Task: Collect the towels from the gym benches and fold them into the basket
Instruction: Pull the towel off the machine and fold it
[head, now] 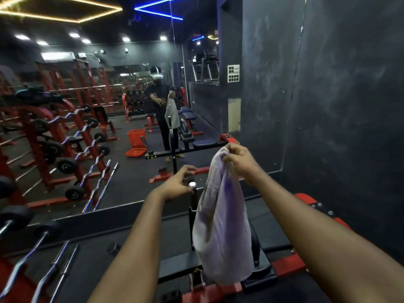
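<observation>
One towel (220,226) hangs bunched from the right grip (238,158), which is clamped on its top edge; the left grip (179,182), fingers apart and empty, is close by. Risk: the tail may snag the chrome-capped post (192,193) beside it. Below, a red-framed surface (290,266); dark gym, wall mirror (122,171), barbell rack (72,149) at left.

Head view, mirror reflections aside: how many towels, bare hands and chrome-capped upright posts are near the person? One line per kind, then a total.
Towels: 1, the lilac towel.
Hands: 2, the left hand and the right hand, which grips the towel.
Chrome-capped posts: 1, the post.
Total: 4.
</observation>
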A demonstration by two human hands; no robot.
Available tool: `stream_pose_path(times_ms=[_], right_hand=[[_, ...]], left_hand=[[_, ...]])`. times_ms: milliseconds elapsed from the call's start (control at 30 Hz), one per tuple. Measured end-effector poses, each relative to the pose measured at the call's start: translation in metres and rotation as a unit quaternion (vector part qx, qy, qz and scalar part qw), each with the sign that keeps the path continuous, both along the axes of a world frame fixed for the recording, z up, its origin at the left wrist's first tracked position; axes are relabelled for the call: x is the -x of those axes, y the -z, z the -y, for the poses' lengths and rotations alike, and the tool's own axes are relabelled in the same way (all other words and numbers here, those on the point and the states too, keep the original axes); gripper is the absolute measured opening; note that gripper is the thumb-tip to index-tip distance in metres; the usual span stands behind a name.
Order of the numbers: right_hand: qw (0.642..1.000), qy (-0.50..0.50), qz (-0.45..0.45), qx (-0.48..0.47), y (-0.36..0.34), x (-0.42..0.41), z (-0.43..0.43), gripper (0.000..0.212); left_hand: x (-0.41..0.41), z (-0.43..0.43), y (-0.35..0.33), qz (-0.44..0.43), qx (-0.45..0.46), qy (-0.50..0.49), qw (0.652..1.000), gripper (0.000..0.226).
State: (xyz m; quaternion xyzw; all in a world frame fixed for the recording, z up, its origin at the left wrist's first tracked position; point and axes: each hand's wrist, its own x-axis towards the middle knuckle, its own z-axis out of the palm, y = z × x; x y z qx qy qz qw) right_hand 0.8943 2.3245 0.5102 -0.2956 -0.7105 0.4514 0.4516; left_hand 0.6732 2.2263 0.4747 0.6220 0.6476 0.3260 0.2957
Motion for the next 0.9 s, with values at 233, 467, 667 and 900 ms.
stream_pose_path(times_ms=[233,467,667,900], right_hand=[[0.998,0.013,-0.042,-0.043,0.0,0.004,-0.004,0.022],[0.995,0.086,-0.034,-0.034,0.007,-0.018,-0.021,0.007],[0.971,0.231,0.051,-0.026,0.034,-0.055,-0.029,0.004],[0.968,0.226,0.1,0.04,0.028,-0.063,-0.034,0.007]], left_hand=[[-0.049,-0.014,0.046,-0.016,-0.011,-0.019,1.0,0.069],[-0.059,-0.021,0.062,-0.083,-0.022,-0.032,0.996,0.031],[-0.035,-0.019,0.018,-0.077,-0.164,-0.202,0.963,0.019],[-0.02,-0.021,-0.051,-0.098,-0.211,-0.12,0.965,0.013]])
